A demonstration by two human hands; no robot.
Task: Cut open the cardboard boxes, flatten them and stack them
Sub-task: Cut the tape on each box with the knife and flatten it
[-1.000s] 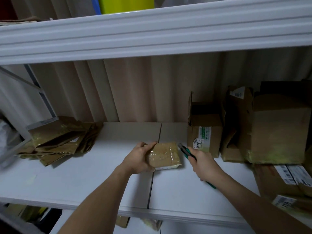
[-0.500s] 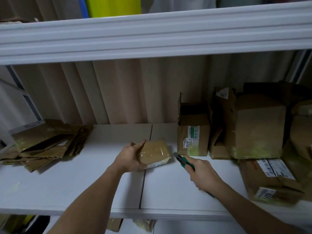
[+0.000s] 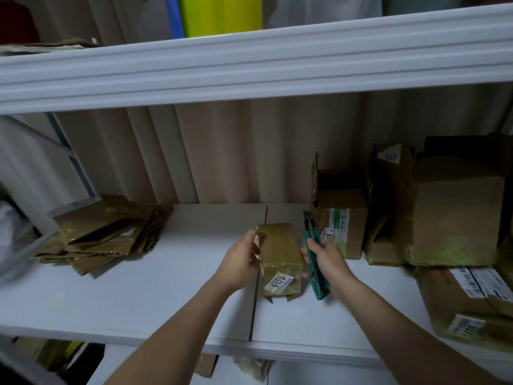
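**Small taped box held between both hands over the white shelf**

The left hand [image 3: 241, 262] grips the left side of a small box [image 3: 280, 258], fingers curled round its far left edge where a loose strip of tape or flap sticks out. The right hand [image 3: 327, 258] is wrapped round a green knife [image 3: 315, 259], pinning the handle against the palm, while its fingertips touch the right side of the box. The knife's tip points to the far side, past the box's far right corner; its butt end sticks out below the hand, towards the near side.

The box is wrapped in shiny brown tape and has a white label [image 3: 279, 282] on its near face. It sits over the seam in the middle of the shelf [image 3: 138, 295]; whether it rests on the board or is lifted just clear of it cannot be told.

At the far left of the shelf lies a pile of flattened cardboard [image 3: 105, 237], fanned out and overlapping. To the right, just beside the knife, stands an open box [image 3: 342, 218] with a green and white sticker, flaps up. Further right stand larger open boxes [image 3: 455, 212], crowded together, and a flat parcel [image 3: 469, 298] with printed labels lies at the near right. Behind everything hangs a pale curtain [image 3: 222, 151]. An upper shelf [image 3: 249, 68] crosses the top.
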